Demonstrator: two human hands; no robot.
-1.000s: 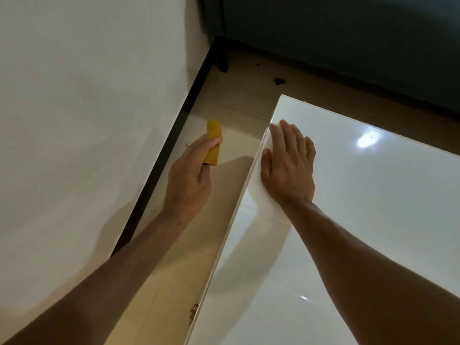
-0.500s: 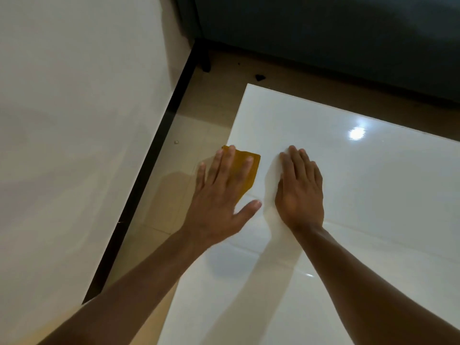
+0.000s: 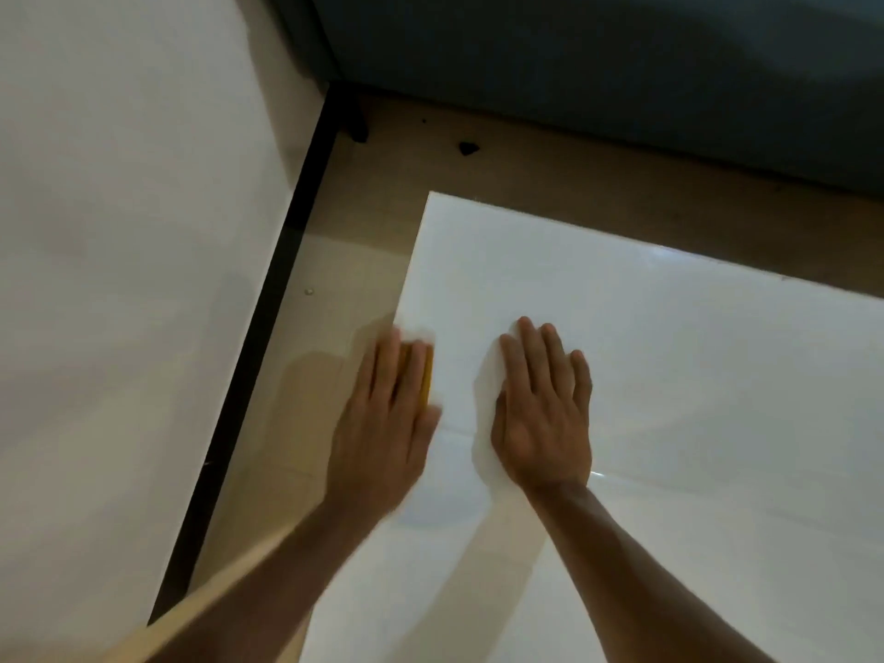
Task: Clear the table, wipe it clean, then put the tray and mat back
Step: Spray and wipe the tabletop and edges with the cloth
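A glossy white table [image 3: 669, 356] fills the right half of the view. My left hand [image 3: 387, 413] lies flat at the table's left edge, straight fingers pressing a yellow cloth [image 3: 427, 375], which is mostly hidden under them. To its right, my right hand [image 3: 543, 413] lies flat, fingers straight, on a white cloth or tissue [image 3: 483, 452] that shows along the thumb side of the hand. Both hands are blurred by motion.
A white wall [image 3: 119, 232] with a black skirting strip [image 3: 268, 327] runs along the left. Beige floor tiles [image 3: 311, 375] separate it from the table. A dark teal sofa [image 3: 598, 55] stands behind. A small dark scrap [image 3: 468, 148] lies on the floor.
My left hand brought the yellow cloth from over the floor onto the table edge and now covers more of it. My right hand slid back from the far corner along the table.
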